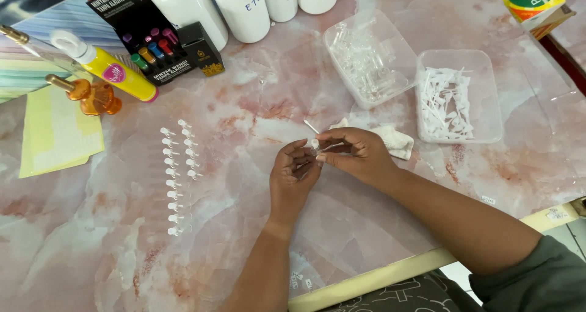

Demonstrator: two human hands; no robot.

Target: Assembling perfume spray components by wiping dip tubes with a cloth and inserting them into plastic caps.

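Left hand: the left hand (pixel 294 175) curls its fingers around a tiny clear vial (pixel 314 145), holding it just above the table.
Right hand: the right hand (pixel 357 155) pinches the vial's top between thumb and fingertips, touching the left hand.
Vial: it sits between both hands, over the middle of the table, mostly hidden by fingers.
Surface: a glossy pink marble-look table (pixel 244 104) under a clear cover, with a pale yellow front edge (pixel 390 272).
Rows: two neat rows of small capped vials (pixel 177 178) lie to the left of the hands, well apart from them.
Tubs: two clear plastic tubs, one with clear vials (pixel 369 59), one with white plastic bits (pixel 458 98), stand beyond the right hand.
Cloth: a crumpled white cloth (pixel 395 140) lies just behind the right hand.
Far edge: white bottles (pixel 244 7), a black box (pixel 143 34), a yellow tube (pixel 110 71) and an amber bottle (pixel 91 95).
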